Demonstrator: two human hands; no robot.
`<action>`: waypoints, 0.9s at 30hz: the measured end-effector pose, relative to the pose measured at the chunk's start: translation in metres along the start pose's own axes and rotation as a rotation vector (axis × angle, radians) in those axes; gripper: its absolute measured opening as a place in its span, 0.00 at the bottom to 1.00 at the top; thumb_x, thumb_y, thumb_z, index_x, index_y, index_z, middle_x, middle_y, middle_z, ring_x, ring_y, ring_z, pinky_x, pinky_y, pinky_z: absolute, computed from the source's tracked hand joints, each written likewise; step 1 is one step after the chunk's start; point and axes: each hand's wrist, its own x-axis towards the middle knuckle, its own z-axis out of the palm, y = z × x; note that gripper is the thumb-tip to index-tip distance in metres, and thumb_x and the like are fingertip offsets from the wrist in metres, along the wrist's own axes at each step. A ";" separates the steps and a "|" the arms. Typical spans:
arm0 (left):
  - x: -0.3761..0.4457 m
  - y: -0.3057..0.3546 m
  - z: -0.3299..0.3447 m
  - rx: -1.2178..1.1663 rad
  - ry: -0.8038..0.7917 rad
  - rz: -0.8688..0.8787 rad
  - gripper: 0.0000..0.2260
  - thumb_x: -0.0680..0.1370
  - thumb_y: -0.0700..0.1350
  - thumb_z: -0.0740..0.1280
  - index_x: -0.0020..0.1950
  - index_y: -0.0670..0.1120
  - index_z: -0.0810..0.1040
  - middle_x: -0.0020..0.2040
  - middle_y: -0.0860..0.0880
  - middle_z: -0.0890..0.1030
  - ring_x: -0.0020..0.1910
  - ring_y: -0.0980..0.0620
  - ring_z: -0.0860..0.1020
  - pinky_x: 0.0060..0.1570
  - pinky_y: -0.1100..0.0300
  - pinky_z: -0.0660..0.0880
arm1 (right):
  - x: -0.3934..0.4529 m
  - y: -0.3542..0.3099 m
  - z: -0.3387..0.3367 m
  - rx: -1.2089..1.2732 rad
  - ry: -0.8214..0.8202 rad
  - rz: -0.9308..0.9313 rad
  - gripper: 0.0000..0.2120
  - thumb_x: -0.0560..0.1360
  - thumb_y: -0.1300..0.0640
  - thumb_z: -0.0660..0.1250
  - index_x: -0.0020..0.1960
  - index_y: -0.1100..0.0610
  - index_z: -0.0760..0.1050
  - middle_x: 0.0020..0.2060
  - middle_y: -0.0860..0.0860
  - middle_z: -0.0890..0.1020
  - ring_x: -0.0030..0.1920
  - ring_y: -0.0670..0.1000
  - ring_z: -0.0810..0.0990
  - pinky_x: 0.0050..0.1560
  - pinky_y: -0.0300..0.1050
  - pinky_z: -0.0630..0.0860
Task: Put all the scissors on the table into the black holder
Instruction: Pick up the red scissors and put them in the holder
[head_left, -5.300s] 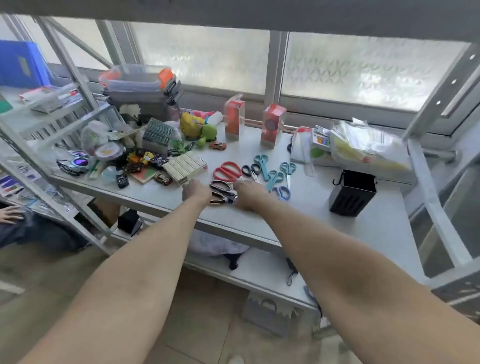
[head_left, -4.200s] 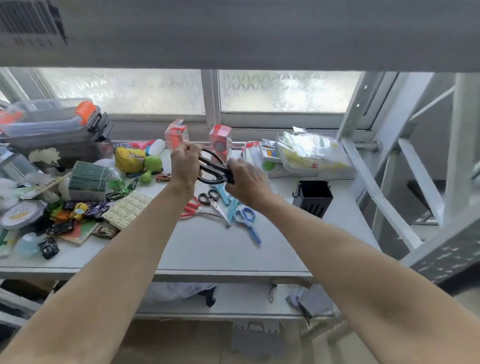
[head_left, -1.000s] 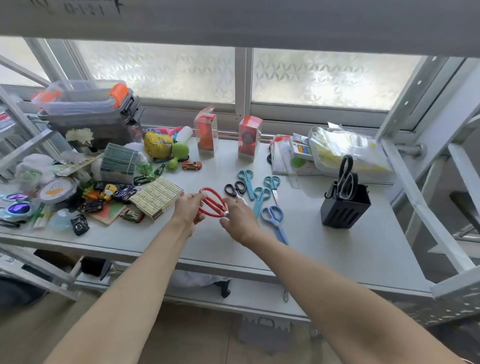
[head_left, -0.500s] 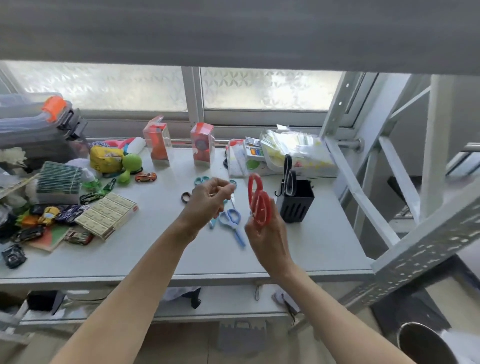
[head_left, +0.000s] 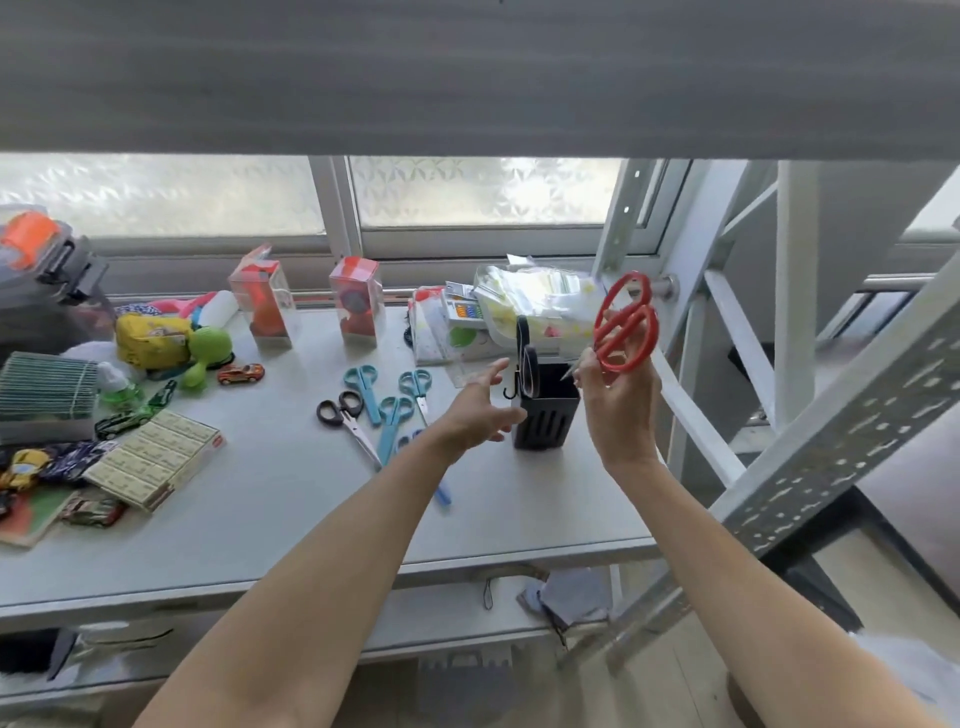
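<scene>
Scissors (head_left: 625, 331) upright in right hand (head_left: 621, 410), seemingly over holder (head_left: 545, 415).

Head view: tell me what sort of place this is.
Probably a storeroom or workshop corner, not a tidy home desk. A grey metal shelf table in perforated white steel racking stands under a frosted patterned window, cluttered with small boxed toys and toy cars.
</scene>
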 end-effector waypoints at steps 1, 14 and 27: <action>0.002 0.000 0.001 -0.001 -0.008 -0.008 0.36 0.77 0.38 0.70 0.80 0.53 0.57 0.77 0.46 0.63 0.48 0.46 0.80 0.50 0.53 0.80 | 0.004 0.003 0.003 -0.006 -0.023 -0.003 0.14 0.78 0.61 0.63 0.63 0.64 0.70 0.48 0.58 0.83 0.45 0.53 0.84 0.49 0.40 0.81; 0.010 -0.005 0.003 -0.103 -0.036 -0.006 0.29 0.76 0.34 0.69 0.75 0.48 0.67 0.69 0.46 0.74 0.56 0.44 0.81 0.53 0.50 0.81 | 0.011 0.019 0.028 -0.394 -0.392 -0.032 0.23 0.81 0.41 0.53 0.52 0.56 0.79 0.43 0.55 0.83 0.41 0.56 0.80 0.38 0.45 0.69; 0.010 -0.009 0.009 -0.125 -0.015 0.019 0.28 0.76 0.34 0.68 0.75 0.47 0.67 0.70 0.46 0.74 0.51 0.48 0.80 0.42 0.60 0.79 | 0.008 0.014 0.019 -0.366 -0.247 0.009 0.23 0.84 0.51 0.51 0.30 0.52 0.62 0.32 0.51 0.70 0.29 0.49 0.67 0.35 0.45 0.63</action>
